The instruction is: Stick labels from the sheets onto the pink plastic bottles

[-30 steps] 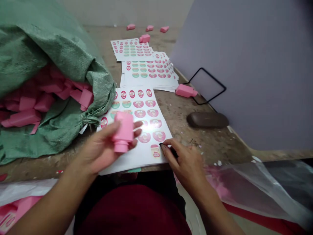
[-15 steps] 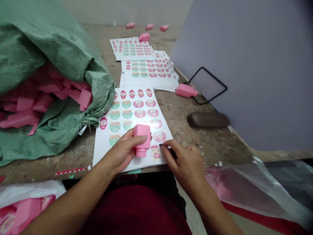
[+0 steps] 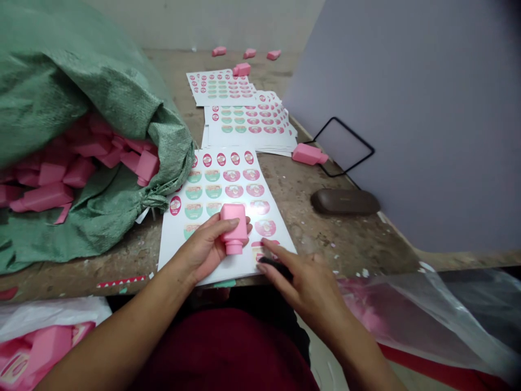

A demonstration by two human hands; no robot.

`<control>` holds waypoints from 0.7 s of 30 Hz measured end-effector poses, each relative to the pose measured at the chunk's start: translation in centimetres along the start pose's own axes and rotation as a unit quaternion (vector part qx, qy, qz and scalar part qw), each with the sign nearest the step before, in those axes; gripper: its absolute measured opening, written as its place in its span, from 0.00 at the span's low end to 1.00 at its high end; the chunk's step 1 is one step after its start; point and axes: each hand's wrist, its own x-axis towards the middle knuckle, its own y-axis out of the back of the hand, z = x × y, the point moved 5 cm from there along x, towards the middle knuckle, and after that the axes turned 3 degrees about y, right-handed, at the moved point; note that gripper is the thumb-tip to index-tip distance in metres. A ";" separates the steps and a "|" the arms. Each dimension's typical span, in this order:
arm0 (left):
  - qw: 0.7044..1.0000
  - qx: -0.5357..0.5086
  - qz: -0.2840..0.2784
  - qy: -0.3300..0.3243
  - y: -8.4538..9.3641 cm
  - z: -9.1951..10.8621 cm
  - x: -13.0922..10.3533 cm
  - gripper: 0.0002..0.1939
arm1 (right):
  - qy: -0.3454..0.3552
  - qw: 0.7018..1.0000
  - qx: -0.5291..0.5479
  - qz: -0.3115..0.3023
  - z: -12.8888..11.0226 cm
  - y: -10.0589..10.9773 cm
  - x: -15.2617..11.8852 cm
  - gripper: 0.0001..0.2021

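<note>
My left hand (image 3: 208, 243) is wrapped round a small pink plastic bottle (image 3: 234, 222), thumb across its face, neck pointing toward me. Under it lies a white sheet of stickers (image 3: 211, 217) printed with rows of pink and green labels. My right hand (image 3: 303, 279) grips a slim black tool (image 3: 277, 267) whose exact kind I cannot make out. Its tip and my forefinger are at a label (image 3: 257, 252) near the sheet's lower right corner, partly covered by my fingers.
A green woven sack (image 3: 122, 231) full of pink bottles lies open at left. Beyond are stacked sticker sheets (image 3: 260, 139), a loose bottle (image 3: 308, 154), a black wire frame (image 3: 352, 125) and a brown case (image 3: 345, 201) by a grey panel (image 3: 407, 136). Plastic bags (image 3: 52, 309) hang below the table edge.
The right forefinger has reached forward onto the corner label, and the black tool has shifted a little toward me and left. The left hand keeps the bottle, nearly in place.
</note>
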 end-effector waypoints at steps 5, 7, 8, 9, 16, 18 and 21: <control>1.000 0.011 0.003 -0.013 0.0 0.2 0.1 0.15 | -0.078 0.967 0.234 -0.066 -0.3 2.3 -2.3 0.16; 1.000 0.019 0.004 -0.020 0.0 0.3 0.1 0.15 | -0.120 0.956 0.265 0.041 0.7 3.8 -2.4 0.13; 0.999 0.023 0.005 -0.025 0.0 0.3 0.0 0.16 | -0.121 0.952 0.265 0.100 0.9 4.3 -2.2 0.11; 0.999 0.027 0.002 -0.031 -0.1 0.2 -0.2 0.16 | -0.112 0.946 0.265 0.148 0.9 4.6 -1.8 0.10; 0.996 -0.030 -0.065 -0.051 -0.5 -0.8 -3.1 0.13 | -0.049 0.905 0.396 0.149 -3.9 1.6 2.2 0.07; 0.995 -0.051 -0.066 -0.046 -0.3 -1.1 -3.8 0.17 | -0.029 0.891 0.429 0.150 -5.2 0.8 2.8 0.07; 0.996 -0.053 -0.054 -0.046 0.2 -1.2 -4.4 0.22 | -0.010 0.882 0.446 0.153 -5.9 -0.1 3.1 0.09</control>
